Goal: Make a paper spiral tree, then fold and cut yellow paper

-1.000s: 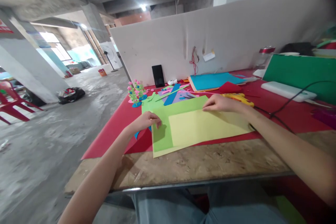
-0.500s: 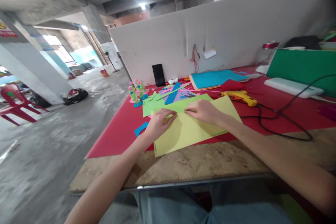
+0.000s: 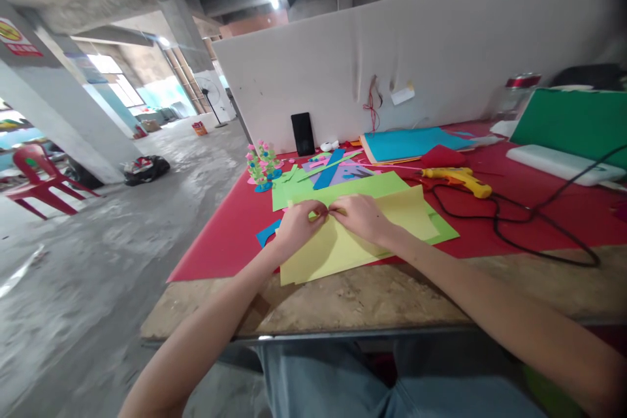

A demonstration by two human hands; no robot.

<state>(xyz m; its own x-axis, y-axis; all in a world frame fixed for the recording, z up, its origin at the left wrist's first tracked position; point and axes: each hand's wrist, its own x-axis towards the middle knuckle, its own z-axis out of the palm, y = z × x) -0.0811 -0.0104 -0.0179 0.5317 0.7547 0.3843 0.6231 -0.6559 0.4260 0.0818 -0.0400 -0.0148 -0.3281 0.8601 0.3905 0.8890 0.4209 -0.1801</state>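
My left hand (image 3: 304,222) pinches the far edge of a yellow sheet (image 3: 318,255), thumb against fingertips. Beside it my right hand (image 3: 361,215) is closed on the same edge, and the two sets of fingertips nearly touch. The yellow layers lie slightly offset, with uneven corners at left and right. Beneath them a light green sheet (image 3: 443,228) sticks out on the right and at the far side. My fingers hide the pinched part of the edge. A blue scrap (image 3: 267,233) lies just left of my left hand.
A yellow glue gun (image 3: 458,177) with a black cord (image 3: 519,217) lies on the right. Farther back are blue sheets (image 3: 406,144), cut strips (image 3: 330,168), a black phone (image 3: 302,134) and small craft trees (image 3: 262,166). A white power strip (image 3: 563,164) sits far right.
My right hand has moved left towards my left hand. The yellow paper has shifted left over the green sheet, baring more green on the right, and its layers show more offset.
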